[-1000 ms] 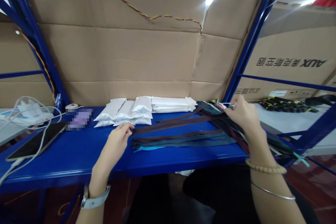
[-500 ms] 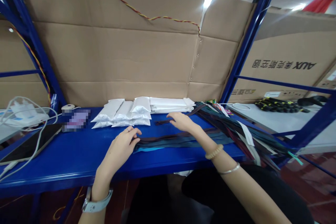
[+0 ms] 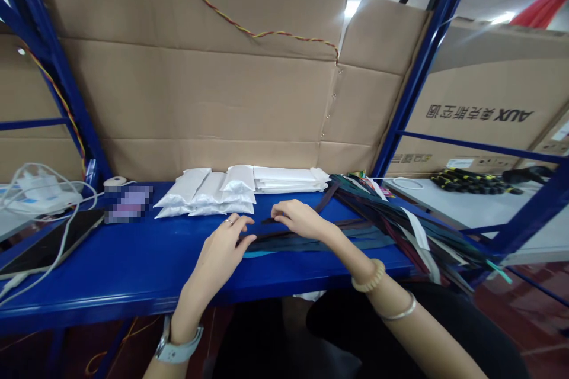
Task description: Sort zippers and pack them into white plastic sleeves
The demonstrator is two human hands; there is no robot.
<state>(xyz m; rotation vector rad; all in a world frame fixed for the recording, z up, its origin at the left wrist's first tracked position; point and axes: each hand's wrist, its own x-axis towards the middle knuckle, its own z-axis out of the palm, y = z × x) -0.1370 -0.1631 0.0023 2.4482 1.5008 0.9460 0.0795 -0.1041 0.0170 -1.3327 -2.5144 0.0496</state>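
Observation:
Dark and teal strips (image 3: pixel 320 241) lie lengthwise on the blue table near its front edge. My left hand (image 3: pixel 229 246) hovers at their left end, thumb and fingers apart, with nothing between them. Just above the strips, my right hand (image 3: pixel 300 217) has its fingers closed on the end of a dark brown strip (image 3: pixel 326 198), which runs back toward a large bundle of strips (image 3: pixel 391 219) on the right. Part of the held strip is hidden behind the hand.
White packets (image 3: pixel 208 189) and flat white sleeves (image 3: pixel 288 179) are piled against the cardboard. On the left are a tablet (image 3: pixel 53 240), a blurred purple item (image 3: pixel 128 202), a white roll (image 3: pixel 114 182) and a cable. Blue posts (image 3: pixel 415 74) frame the table.
My left hand has moved right along the strips. My right hand has come slightly left and toward me, bringing the brown strip closer to the others.

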